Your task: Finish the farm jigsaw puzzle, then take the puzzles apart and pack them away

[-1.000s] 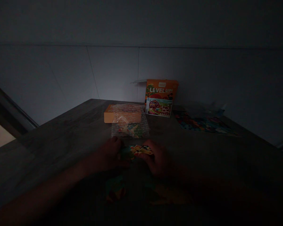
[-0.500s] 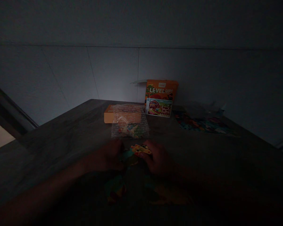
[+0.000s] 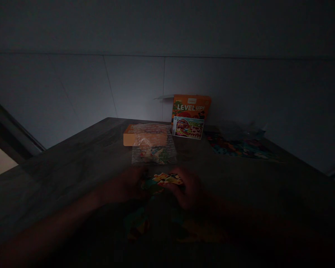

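Observation:
In the dim head view, my right hand point(image 3: 188, 188) is closed on yellow, patterned puzzle pieces point(image 3: 167, 179), thumb below and fingers above. My left hand point(image 3: 130, 183) is curled around the left side of a green-blue puzzle piece point(image 3: 150, 184), which meets or overlaps the yellow ones; I cannot tell whether they interlock. Nearer to me on the table lie a green and orange puzzle piece point(image 3: 138, 224) at left and a yellowish puzzle section point(image 3: 201, 229) at right, both deep in shadow.
A clear bubble-wrap bag point(image 3: 155, 149) with colourful pieces lies against a low orange box point(image 3: 129, 136). Behind stands an orange "LEVEL UP!" box point(image 3: 191, 108) with a farm picture card point(image 3: 188, 127) before it. At right, a colourful sheet point(image 3: 240, 148) lies under crumpled clear plastic point(image 3: 244, 129).
My right hand has shifted slightly, and the yellow pieces have turned flatter, with more of their surface showing. My left hand stays nearly in place at the green-blue piece.

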`<state>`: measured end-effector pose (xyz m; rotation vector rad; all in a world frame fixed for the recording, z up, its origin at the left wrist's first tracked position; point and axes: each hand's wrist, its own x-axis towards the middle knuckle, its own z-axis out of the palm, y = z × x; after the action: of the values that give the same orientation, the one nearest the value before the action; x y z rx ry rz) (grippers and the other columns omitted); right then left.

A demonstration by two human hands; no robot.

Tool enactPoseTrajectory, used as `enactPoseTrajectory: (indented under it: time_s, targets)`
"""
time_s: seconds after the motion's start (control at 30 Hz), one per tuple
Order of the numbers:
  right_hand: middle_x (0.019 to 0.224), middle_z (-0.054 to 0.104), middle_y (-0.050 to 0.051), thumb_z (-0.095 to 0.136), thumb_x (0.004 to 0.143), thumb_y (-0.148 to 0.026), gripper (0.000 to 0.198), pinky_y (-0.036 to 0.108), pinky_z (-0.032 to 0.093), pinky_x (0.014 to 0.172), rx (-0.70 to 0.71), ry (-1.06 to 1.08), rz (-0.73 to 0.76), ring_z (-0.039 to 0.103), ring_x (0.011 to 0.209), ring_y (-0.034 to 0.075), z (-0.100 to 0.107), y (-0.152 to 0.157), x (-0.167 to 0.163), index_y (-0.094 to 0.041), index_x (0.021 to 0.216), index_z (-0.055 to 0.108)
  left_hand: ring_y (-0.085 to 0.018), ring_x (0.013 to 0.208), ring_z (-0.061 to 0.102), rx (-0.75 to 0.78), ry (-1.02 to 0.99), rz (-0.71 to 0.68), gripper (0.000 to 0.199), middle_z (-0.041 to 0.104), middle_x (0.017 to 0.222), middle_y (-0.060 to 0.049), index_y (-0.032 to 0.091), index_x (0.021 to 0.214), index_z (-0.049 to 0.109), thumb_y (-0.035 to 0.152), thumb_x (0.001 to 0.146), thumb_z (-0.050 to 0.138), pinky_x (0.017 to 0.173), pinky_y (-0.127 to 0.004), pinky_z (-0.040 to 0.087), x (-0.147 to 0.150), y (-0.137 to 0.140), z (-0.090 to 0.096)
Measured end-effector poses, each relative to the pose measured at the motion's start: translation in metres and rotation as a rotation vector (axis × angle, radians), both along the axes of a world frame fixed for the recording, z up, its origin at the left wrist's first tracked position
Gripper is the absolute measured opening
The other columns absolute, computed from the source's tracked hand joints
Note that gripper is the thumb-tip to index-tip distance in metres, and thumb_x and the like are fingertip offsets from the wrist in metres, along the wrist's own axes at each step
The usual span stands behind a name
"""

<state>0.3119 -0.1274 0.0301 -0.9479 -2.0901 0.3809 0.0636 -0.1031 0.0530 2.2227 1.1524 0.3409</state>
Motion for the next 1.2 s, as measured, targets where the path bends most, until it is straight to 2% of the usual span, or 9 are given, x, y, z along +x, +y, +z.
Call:
enactPoseTrajectory:
  time_s: [0.13,0.2,0.33,0.53,0.77,1.0,1.2]
  targets:
    - [0.096,0.063,0.007,0.058,0.087,-0.034,0.023,0.029,0.046,0.073,-0.106,-0.097,0.162,0.059,0.085,0.019,0.001,-0.001,0.0,-0.017,0.102,0.057,-0.027,0.102,0.06,-0.009,0.082,0.052,0.053,0.063,0.115,-0.008,0.021,0.121,0.055,0.037,0.072,0.067,0.086,-0.039,0.049,0.001,0.0,-0.004]
    - [0.097,0.063,0.007,0.059,0.087,-0.034,0.023,0.029,0.046,0.072,-0.151,-0.13,0.151,0.059,0.086,0.019,0.0,-0.001,0.0,-0.017,0.103,0.057,-0.028,0.099,0.06,0.033,0.139,0.085,0.047,0.063,0.112,-0.008,0.02,0.115,0.058,0.038,0.072,0.066,0.084,-0.039,0.049,0.003,0.0,-0.005]
    - [0.095,0.062,0.008,0.059,0.087,-0.032,0.021,0.029,0.045,0.07,-0.151,-0.133,0.094,0.058,0.084,0.019,0.001,0.001,-0.002,-0.015,0.1,0.057,-0.03,0.096,0.058,0.15,0.29,0.178,0.041,0.06,0.105,-0.013,0.015,0.1,0.063,0.043,0.07,0.067,0.08,-0.039,0.049,0.002,0.0,-0.002]
    - [0.094,0.062,0.008,0.06,0.087,-0.031,0.019,0.029,0.044,0.07,-0.144,-0.145,0.088,0.057,0.084,0.019,0.003,0.002,-0.004,-0.016,0.098,0.057,-0.026,0.093,0.058,0.157,0.199,0.082,0.038,0.059,0.105,-0.009,0.017,0.104,0.06,0.04,0.074,0.065,0.079,-0.035,0.047,-0.008,0.004,0.0]
    - [0.094,0.061,0.007,0.059,0.087,-0.033,0.021,0.029,0.044,0.071,-0.118,-0.141,0.075,0.057,0.084,0.019,-0.002,0.004,-0.002,-0.017,0.1,0.056,-0.026,0.094,0.058,0.04,0.222,0.077,0.041,0.059,0.102,-0.008,0.017,0.1,0.055,0.041,0.07,0.066,0.077,-0.033,0.046,-0.004,0.0,0.014]
    - [0.096,0.061,0.008,0.059,0.088,-0.033,0.021,0.03,0.044,0.074,-0.103,-0.147,0.079,0.057,0.086,0.02,-0.004,0.004,-0.001,-0.016,0.1,0.056,-0.025,0.097,0.056,0.111,0.183,0.038,0.04,0.058,0.108,-0.008,0.018,0.108,0.056,0.04,0.076,0.063,0.082,-0.034,0.046,-0.007,0.0,0.01]
    - [0.094,0.061,0.007,0.059,0.087,-0.032,0.02,0.03,0.044,0.072,-0.12,-0.143,0.03,0.057,0.084,0.019,-0.001,0.004,-0.003,-0.016,0.099,0.056,-0.026,0.098,0.057,0.125,0.255,0.038,0.036,0.058,0.109,-0.009,0.019,0.107,0.062,0.042,0.079,0.061,0.085,-0.036,0.046,-0.007,-0.001,0.019]
